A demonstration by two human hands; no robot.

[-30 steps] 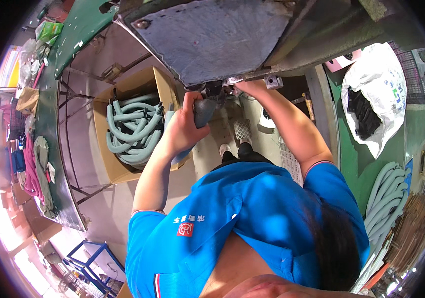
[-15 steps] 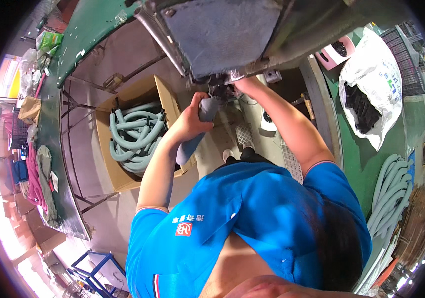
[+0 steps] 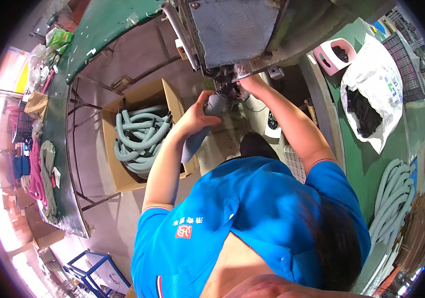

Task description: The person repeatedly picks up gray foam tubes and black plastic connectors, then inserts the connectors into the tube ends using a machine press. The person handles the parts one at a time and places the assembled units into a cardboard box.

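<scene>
My left hand (image 3: 198, 118) is wrapped round a grey foam tube (image 3: 216, 106). The tube's upper end reaches the dark working parts (image 3: 227, 88) under the machine (image 3: 237, 30), and its lower part runs down behind my wrist. Close by on the right, my right hand (image 3: 253, 85) is closed with its fingertips at those same metal parts. What it pinches there is too small and partly hidden to make out.
A cardboard box (image 3: 110, 166) of grey-green tubes stands at left. On the green bench at right are a pink bin (image 3: 326, 57) of small black parts, a white sack (image 3: 386, 74) of black pieces and a pile of tubes (image 3: 394, 191). Another green table (image 3: 56, 174) borders the left.
The whole view has shifted slightly. Both hands keep nearly the same place at the machine. My dark-trousered leg has moved forward below, and the shoes seen before are hidden.
</scene>
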